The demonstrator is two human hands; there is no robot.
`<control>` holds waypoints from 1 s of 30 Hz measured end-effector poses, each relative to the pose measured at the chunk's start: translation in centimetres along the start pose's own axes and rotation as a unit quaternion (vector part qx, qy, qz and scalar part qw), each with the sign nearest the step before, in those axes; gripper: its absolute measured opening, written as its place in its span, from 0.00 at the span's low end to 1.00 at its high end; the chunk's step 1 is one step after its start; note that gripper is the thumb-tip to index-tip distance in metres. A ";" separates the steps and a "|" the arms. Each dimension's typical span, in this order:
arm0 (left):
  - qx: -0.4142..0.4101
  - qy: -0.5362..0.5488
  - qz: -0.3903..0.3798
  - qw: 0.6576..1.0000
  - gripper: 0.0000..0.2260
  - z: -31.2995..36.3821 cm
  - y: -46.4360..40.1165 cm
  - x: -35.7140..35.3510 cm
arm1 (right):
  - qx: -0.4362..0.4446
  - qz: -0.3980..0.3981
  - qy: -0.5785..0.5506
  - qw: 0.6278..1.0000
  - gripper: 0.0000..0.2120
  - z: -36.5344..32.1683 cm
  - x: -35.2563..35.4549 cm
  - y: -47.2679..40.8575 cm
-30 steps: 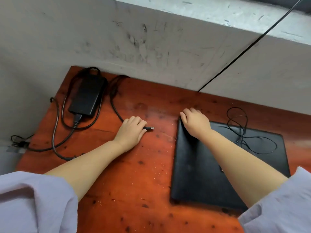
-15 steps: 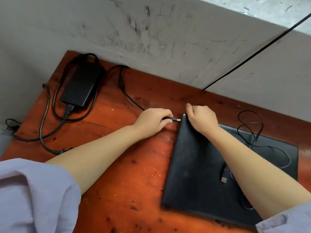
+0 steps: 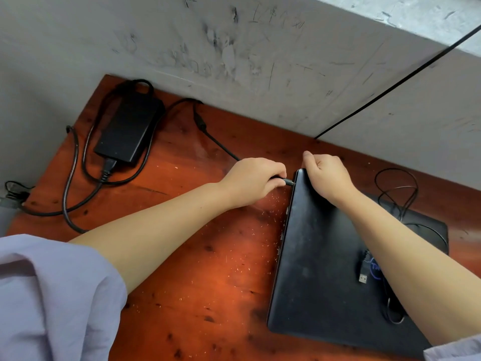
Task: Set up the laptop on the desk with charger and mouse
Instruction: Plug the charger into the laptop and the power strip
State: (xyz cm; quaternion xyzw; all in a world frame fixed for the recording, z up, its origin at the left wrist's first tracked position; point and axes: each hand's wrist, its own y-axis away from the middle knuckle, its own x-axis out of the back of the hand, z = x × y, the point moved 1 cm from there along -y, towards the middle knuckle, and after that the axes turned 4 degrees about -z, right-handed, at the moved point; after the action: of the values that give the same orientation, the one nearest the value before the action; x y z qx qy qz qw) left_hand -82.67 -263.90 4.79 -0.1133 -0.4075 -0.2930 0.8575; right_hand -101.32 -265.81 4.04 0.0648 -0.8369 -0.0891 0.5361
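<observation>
A closed black laptop (image 3: pixel 320 259) lies on the reddish wooden desk (image 3: pixel 197 287), at the right. My left hand (image 3: pixel 253 178) grips the charger plug (image 3: pixel 288 182), whose tip touches the laptop's left edge near the far corner. My right hand (image 3: pixel 326 173) rests curled on that far left corner of the lid. The black charger brick (image 3: pixel 128 131) lies at the desk's far left, its cable (image 3: pixel 216 142) running to my left hand. A thin mouse cable (image 3: pixel 395 194) loops over the laptop's right side, and its USB plug (image 3: pixel 363 274) lies on the lid. The mouse itself is hidden.
A scuffed grey wall (image 3: pixel 234 53) rises right behind the desk. The charger's mains cord (image 3: pixel 70 183) loops over the left part of the desk and drops off the left edge. Lilac sleeves cover both upper arms at the bottom corners.
My left hand has carried the charger plug rightwards across the desk until its tip meets the laptop's left edge. My right hand has stayed on the laptop's far left corner.
</observation>
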 end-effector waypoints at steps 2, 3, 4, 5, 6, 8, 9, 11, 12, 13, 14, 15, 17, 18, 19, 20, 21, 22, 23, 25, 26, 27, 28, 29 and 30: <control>0.003 -0.010 0.003 1.000 0.09 0.3 -0.1 -0.1 | -0.002 0.000 -0.002 1.000 0.26 0.0 0.0 0.0; 0.005 -0.010 0.001 1.000 0.09 0.4 -0.1 -0.1 | -0.001 0.000 -0.003 1.000 0.26 0.0 0.0 0.0; 0.006 -0.013 0.000 1.000 0.09 0.4 -0.2 -0.1 | 0.002 0.001 -0.004 1.000 0.26 0.0 -0.1 0.0; 0.004 -0.018 -0.001 1.000 0.09 0.5 -0.4 -0.1 | 0.004 0.001 -0.003 1.000 0.26 0.0 -0.1 -0.1; 0.002 -0.023 0.000 1.000 0.09 0.5 -0.5 -0.2 | 0.003 0.001 -0.001 1.000 0.26 -0.1 -0.2 -0.1; 0.001 -0.032 0.001 0.999 0.09 0.4 -0.8 -0.4 | 0.001 0.004 0.006 1.000 0.26 0.0 -0.4 -0.3; 0.000 -0.035 -0.002 0.999 0.08 0.2 -0.8 -0.5 | 0.001 0.004 0.012 1.000 0.26 0.0 -0.6 -0.4; 0.001 -0.046 -0.016 0.999 0.08 -0.3 -0.9 -1.0 | 0.003 0.001 0.024 1.000 0.26 0.0 -1.1 -0.5; 0.006 -0.052 -0.027 0.998 0.08 -0.6 -0.9 -1.2 | 0.004 0.000 0.030 1.000 0.26 0.0 -1.4 -0.5; 0.014 -0.057 -0.040 0.997 0.08 -0.9 -0.9 -1.5 | 0.005 -0.001 0.036 0.999 0.26 0.0 -1.8 -0.5; 0.020 -0.063 -0.052 0.996 0.09 -1.2 -0.9 -1.8 | 0.006 0.000 0.042 0.999 0.25 0.0 -2.3 -0.5; 0.024 -0.068 -0.062 0.995 0.09 -1.5 -0.9 -2.1 | 0.008 0.001 0.047 0.999 0.25 0.0 -2.7 -0.6; 0.030 -0.071 -0.069 0.995 0.09 -2.0 -0.9 -2.9 | 0.007 0.001 0.047 0.999 0.24 0.3 -3.4 -0.7; 0.035 -0.072 -0.068 0.994 0.09 -2.1 -0.9 -3.2 | 0.004 -0.001 0.038 0.999 0.23 0.5 -3.6 -0.7; 0.038 -0.080 -0.066 0.994 0.09 -2.2 -0.9 -3.6 | 0.000 -0.006 0.026 1.000 0.23 0.8 -3.8 -0.7; 0.039 -0.096 -0.063 0.993 0.09 -2.3 -0.9 -3.9 | -0.001 -0.012 0.017 1.000 0.21 1.0 -3.9 -0.6; 0.036 -0.118 -0.058 0.991 0.09 -2.4 -0.8 -4.2 | 0.004 -0.018 0.012 1.000 0.20 1.1 -4.0 -0.5; 0.030 -0.140 -0.049 0.988 0.09 -2.5 -0.7 -4.5 | 0.015 -0.022 0.010 1.000 0.19 1.2 -4.1 -0.3; 0.023 -0.156 -0.036 0.987 0.09 -2.5 -0.7 -4.7 | 0.030 -0.020 0.011 0.999 0.17 1.2 -4.1 -0.1; 0.012 -0.168 -0.012 0.986 0.09 -2.6 -0.7 -5.1 | 0.052 -0.003 0.007 0.999 0.16 1.2 -4.1 0.3; 0.013 -0.167 -0.006 0.986 0.08 -2.6 -0.7 -5.2 | 0.056 0.004 -0.002 0.998 0.16 1.2 -4.0 0.5; 0.015 -0.166 -0.004 0.986 0.08 -2.7 -0.6 -5.3 | 0.056 0.010 -0.007 0.998 0.16 1.3 -3.9 0.5; 0.018 -0.166 -0.004 0.986 0.08 -2.7 -0.6 -5.4 | 0.056 0.012 -0.003 0.998 0.15 1.4 -3.9 0.7; 0.022 -0.166 -0.005 0.986 0.09 -2.8 -0.7 -5.4 | 0.057 0.012 0.008 0.998 0.14 1.5 -3.9 0.8; 0.028 -0.164 -0.009 0.986 0.09 -2.8 -0.7 -5.4 | 0.058 0.009 0.021 0.998 0.13 1.5 -3.9 1.0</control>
State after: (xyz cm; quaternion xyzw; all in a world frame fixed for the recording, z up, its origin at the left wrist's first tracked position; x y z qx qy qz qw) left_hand -83.99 -263.44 -1.18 -0.1319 -0.5520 -0.2661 0.7791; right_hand -101.08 -263.89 0.15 0.0896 -0.8298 -0.0341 0.5498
